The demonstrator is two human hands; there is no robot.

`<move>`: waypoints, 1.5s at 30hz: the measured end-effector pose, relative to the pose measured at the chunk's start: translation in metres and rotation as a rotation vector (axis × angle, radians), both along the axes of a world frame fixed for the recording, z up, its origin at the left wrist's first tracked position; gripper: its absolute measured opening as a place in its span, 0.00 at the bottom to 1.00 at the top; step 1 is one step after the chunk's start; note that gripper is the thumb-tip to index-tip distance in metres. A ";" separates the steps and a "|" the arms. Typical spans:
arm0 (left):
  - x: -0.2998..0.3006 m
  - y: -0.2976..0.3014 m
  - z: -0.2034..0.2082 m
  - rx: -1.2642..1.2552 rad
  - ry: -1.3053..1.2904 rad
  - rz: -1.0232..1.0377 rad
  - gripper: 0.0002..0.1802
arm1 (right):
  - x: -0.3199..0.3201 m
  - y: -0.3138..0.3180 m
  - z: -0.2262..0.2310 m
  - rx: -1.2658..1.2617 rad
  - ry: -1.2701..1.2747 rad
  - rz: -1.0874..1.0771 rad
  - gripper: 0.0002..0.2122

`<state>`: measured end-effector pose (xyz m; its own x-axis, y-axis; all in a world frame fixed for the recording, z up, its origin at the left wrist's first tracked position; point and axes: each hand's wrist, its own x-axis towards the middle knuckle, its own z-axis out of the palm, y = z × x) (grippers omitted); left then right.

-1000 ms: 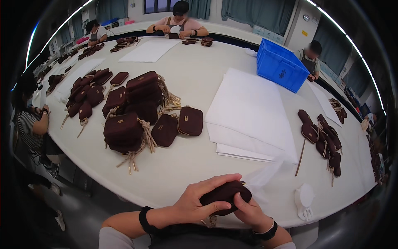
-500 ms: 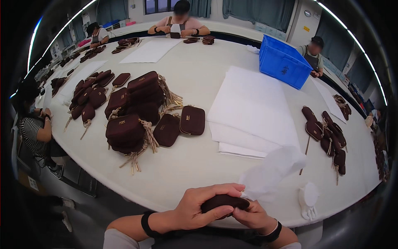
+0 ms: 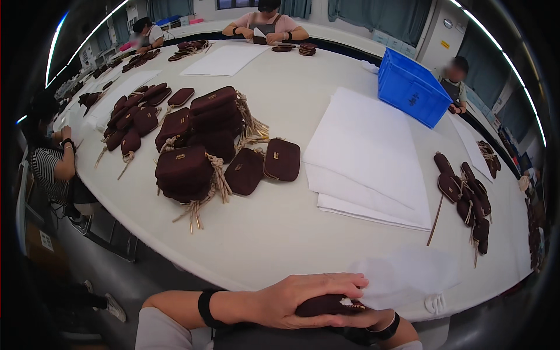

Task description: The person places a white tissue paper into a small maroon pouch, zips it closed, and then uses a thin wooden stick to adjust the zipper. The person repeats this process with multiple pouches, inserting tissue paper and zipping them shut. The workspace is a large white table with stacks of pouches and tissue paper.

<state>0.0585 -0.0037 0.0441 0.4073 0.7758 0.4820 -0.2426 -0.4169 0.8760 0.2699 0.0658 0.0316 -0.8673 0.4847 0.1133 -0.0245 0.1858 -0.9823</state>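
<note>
A dark brown zip pouch (image 3: pixel 319 305) is between my two hands at the table's near edge. My left hand (image 3: pixel 286 298) wraps over it, fingers stretched across the top and thumb along the near side. My right hand (image 3: pixel 368 318) holds the pouch from below and the right, its fingers mostly hidden. A bit of white stuffing (image 3: pixel 349 302) shows at the gold zipper teeth, where the pouch gapes. Just beyond my fingers lies a thin, see-through white sheet (image 3: pixel 414 271). A small white object (image 3: pixel 434 304) sits beside it, partly covered.
Stacked brown pouches (image 3: pixel 184 174) with beige tasselled cords stand left of centre. Loose pouches (image 3: pixel 465 195) and a thin brown stick (image 3: pixel 435 219) lie right. White paper sheets (image 3: pixel 367 160) spread mid-table, before a blue crate (image 3: pixel 411 93). Several people work around the table, one (image 3: pixel 269 26) opposite.
My left hand has spread over the pouch, and my right hand has gone from its zipper end to underneath. The thin sheet has settled flatter. The whole view has shifted slightly.
</note>
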 end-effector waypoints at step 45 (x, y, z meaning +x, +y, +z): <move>-0.018 0.002 -0.005 0.072 -0.038 0.383 0.43 | -0.037 -0.006 0.008 -0.199 0.024 -0.098 0.11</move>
